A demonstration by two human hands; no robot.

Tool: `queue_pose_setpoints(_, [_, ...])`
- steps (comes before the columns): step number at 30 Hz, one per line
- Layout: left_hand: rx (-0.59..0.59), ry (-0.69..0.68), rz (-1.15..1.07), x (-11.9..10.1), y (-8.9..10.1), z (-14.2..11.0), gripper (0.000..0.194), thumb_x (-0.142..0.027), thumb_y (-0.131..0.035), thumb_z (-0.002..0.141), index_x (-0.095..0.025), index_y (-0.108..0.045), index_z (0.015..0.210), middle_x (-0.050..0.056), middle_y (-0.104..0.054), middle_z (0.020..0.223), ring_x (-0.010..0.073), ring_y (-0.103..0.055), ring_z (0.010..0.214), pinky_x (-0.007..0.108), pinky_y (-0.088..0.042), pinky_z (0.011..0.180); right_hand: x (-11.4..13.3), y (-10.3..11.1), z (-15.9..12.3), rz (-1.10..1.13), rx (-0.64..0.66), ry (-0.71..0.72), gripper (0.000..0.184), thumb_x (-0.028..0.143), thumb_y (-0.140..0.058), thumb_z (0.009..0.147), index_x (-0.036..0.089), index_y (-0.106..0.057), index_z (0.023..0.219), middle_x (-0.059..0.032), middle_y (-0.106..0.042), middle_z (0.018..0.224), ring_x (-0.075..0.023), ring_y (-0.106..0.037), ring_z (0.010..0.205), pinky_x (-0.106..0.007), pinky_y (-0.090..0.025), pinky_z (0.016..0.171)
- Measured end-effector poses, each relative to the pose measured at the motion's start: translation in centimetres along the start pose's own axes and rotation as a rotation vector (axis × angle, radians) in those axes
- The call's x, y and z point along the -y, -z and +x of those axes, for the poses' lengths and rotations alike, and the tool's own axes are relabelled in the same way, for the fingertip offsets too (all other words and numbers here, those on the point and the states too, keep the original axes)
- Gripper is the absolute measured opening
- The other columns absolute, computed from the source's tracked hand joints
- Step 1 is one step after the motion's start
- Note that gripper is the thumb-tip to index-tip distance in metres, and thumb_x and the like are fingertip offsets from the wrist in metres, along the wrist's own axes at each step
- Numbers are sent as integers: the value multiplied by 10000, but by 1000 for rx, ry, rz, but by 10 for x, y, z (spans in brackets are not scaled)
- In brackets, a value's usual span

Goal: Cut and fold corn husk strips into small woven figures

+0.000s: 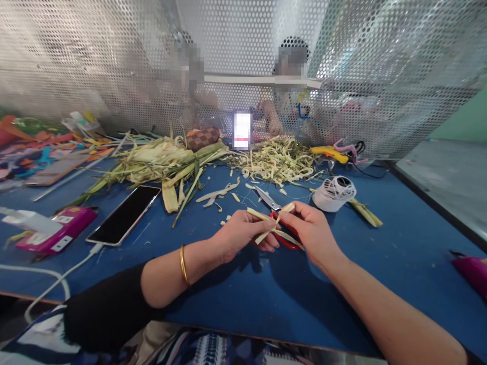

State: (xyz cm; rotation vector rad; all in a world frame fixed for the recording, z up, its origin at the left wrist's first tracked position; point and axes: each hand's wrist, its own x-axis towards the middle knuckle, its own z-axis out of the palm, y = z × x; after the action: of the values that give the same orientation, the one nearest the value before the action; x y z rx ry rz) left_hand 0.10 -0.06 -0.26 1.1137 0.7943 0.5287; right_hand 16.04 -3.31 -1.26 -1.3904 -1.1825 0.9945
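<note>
Both of my hands meet over the blue table (236, 299), pinching thin pale leaf strips (272, 223) that cross between them. My left hand (243, 234), with a gold bangle at the wrist, has its fingers closed on one end of the strips. My right hand (310, 230) pinches the other end. Just under and behind the hands lie scissors (268, 200) with red handles, partly hidden by my right hand.
A white thread spool (335, 192) stands right of my hands. Heaps of green and pale leaf strips (163, 162) lie behind, with a shredded pile (277, 159). A black phone (124, 215) and pink box (57, 233) lie at left. Two people sit beyond a perforated metal screen (380, 76).
</note>
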Motion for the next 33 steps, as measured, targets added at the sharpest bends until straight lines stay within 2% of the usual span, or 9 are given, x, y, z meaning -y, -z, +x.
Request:
queue_pose_setpoints(4, [-11, 24, -42, -1, 0, 0, 306, -395, -709, 739, -98, -683, 810, 70, -703, 653, 137, -645, 553, 257, -515, 612, -4, 5, 3, -195, -120, 123, 181, 361, -587, 779, 187, -596, 728, 1, -603, 633, -147, -522, 578, -281, -424, 567])
queue_pose_setpoints(7, [-26, 45, -116, -2, 0, 1, 273, -363, -660, 786, -98, -684, 851, 101, -726, 785, 146, -673, 637, 254, -519, 656, 0, 12, 2, -482, -324, 505, 126, 278, -577, 812, 190, -623, 891, -35, -629, 763, -182, -579, 712, -325, -456, 687])
queue_pose_setpoints(8, [-31, 44, -142, -2, 0, 1, 252, -341, -651, 790, -98, -682, 849, 108, -727, 817, 146, -675, 660, 253, -518, 668, 2, 13, 0, -583, -328, 668, 117, 245, -566, 829, 195, -620, 920, -41, -630, 777, -186, -587, 741, -335, -453, 721])
queue_pose_setpoints(11, [-59, 19, -192, -4, 1, 2, 164, -260, -668, 746, -105, -671, 800, 82, -710, 778, 131, -652, 662, 244, -514, 683, 7, 11, -7, -875, -111, 1065, 131, 168, -525, 873, 196, -620, 959, -47, -661, 804, -176, -601, 762, -336, -429, 766])
queue_pose_setpoints(13, [-76, 15, -204, -4, 1, 3, 110, -216, -670, 712, -117, -662, 759, 39, -676, 703, 109, -613, 622, 233, -507, 670, 7, 6, -10, -1035, 7, 1192, 160, 143, -514, 885, 169, -622, 1001, -54, -678, 826, -165, -596, 736, -333, -412, 765])
queue_pose_setpoints(18, [-102, 51, -252, -2, -2, 3, 109, -202, -614, 724, -138, -614, 635, -18, -580, 591, 77, -530, 550, 218, -481, 634, 3, -3, -10, -1210, 31, 1295, 205, 101, -443, 904, 129, -644, 936, -55, -661, 766, -160, -550, 665, -331, -393, 729])
queue_pose_setpoints(21, [-98, 53, -232, -1, -3, 3, 106, -214, -696, 669, -126, -638, 660, -6, -604, 620, 82, -544, 575, 228, -474, 642, 3, -5, -11, -1248, -1, 1342, 207, 77, -446, 888, 116, -650, 888, -63, -656, 740, -164, -545, 653, -335, -398, 725])
queue_pose_setpoints(26, [-133, 18, -192, 0, -2, 2, 283, -300, -822, 570, -102, -671, 705, 17, -634, 668, 85, -555, 592, 237, -465, 639, 5, -3, -14, -1195, -25, 1389, 194, 65, -454, 887, 111, -641, 862, -74, -677, 761, -167, -582, 697, -338, -424, 746])
queue_pose_setpoints(33, [-132, 9, -236, 2, 0, 3, 320, -323, -847, 520, -107, -685, 693, -6, -604, 603, 63, -519, 543, 202, -418, 579, 8, 0, -17, -1164, 24, 1459, 229, 91, -426, 909, 145, -645, 868, -76, -711, 814, -168, -621, 739, -343, -448, 755])
